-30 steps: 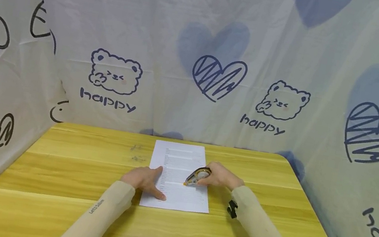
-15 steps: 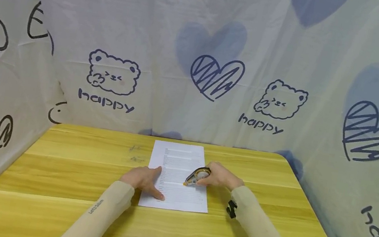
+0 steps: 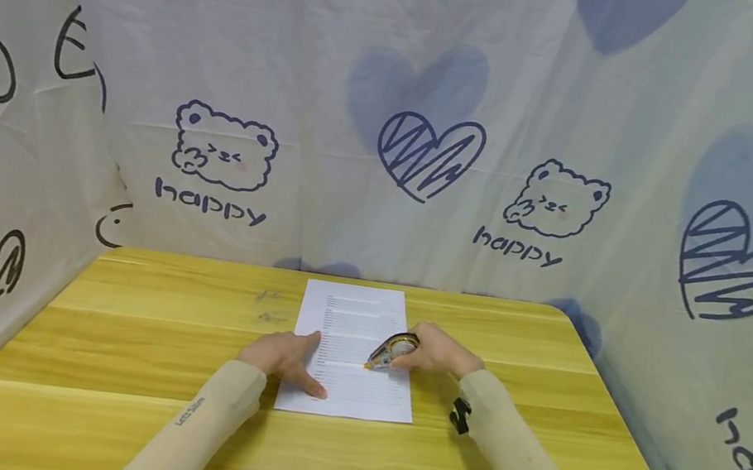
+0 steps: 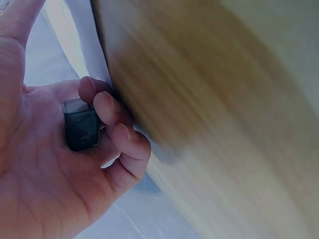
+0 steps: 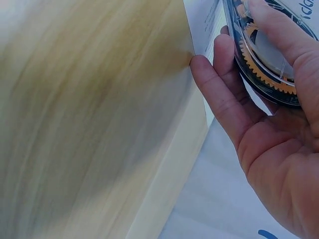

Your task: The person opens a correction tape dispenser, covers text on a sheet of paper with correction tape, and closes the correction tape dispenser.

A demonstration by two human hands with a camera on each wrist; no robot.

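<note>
Paper (image 3: 349, 392) with rows of tiny print lies flat on the wooden table (image 3: 97, 362) in the head view, close to the far side. The left hand (image 3: 282, 354) rests on its left edge, with the thumb and one finger spread apart on it, most likely so the sheet does not slide. The right hand (image 3: 438, 349) grips a correction tape (image 3: 397, 345) at a slant. Its orange tip (image 3: 368, 365) points down and seems to touch the print; the slant probably helps the tip sit on one line of words. A patterned cloth (image 3: 321, 208) hangs behind.

In the left wrist view, a small dark cap (image 4: 81, 125) sits in the palm. Curled fingers (image 4: 133, 143) hold it in, maybe so it does not get lost while the thumb is free to press.

In the right wrist view, the thumb lies on one flat side of the tape and other fingers are around it. An orange toothed wheel (image 5: 261, 75) shows through. One fingertip is right at the edge of the sheet, perhaps to make the hand steady.
</note>
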